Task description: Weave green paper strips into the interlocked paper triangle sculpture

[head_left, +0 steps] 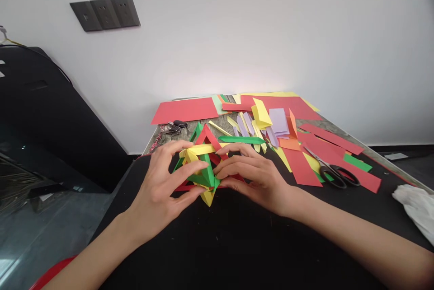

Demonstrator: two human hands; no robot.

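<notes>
A paper model point(206, 176) of folded green, yellow and red strips, shaped in triangles, is held above the black mat. My left hand point(168, 179) grips its left side, the fingers on the yellow and green strips. On the other side, my right hand point(249, 171) pinches the model near a green corner, fingertips close together. A red peak points up at the back and a yellow point hangs at the bottom. Just behind the model lies a folded green strip point(241, 139). The fingers cover parts of the model's sides.
Black-handled scissors point(334, 175) rest on red and green paper at the right. Folded purple and yellow strips point(244, 123) lie behind the hands. Keys point(173, 128) are at the back left, a red sheet point(186, 110) near the wall, white tissue point(415, 206) at the far right.
</notes>
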